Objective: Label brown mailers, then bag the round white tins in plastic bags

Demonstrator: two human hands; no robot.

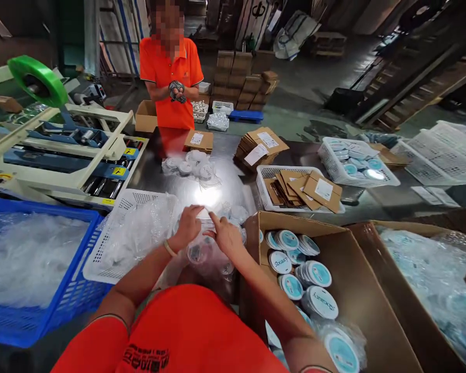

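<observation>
My left hand (188, 225) and my right hand (228, 235) are close together over the near edge of the metal table. The left fingers are closed on a clear plastic bag (205, 223) with something whitish in it. My right hand's index finger reaches to the same bag, its thumb apart below and its other fingers curled; part of its grip is hidden. Below the hands, more clear bags holding round pieces (202, 253) lie near my body. Ahead on the table are several bagged white round tins or discs (196, 167).
On the left stand a white basket (95, 254) of clear bags and a blue crate (54, 316). A carton (357, 259) of round blue-white lidded tins is at right. Flat cardboard mailers (322, 189) fill a white basket. A person (178, 67) stands across the table beside a tape machine (101, 134).
</observation>
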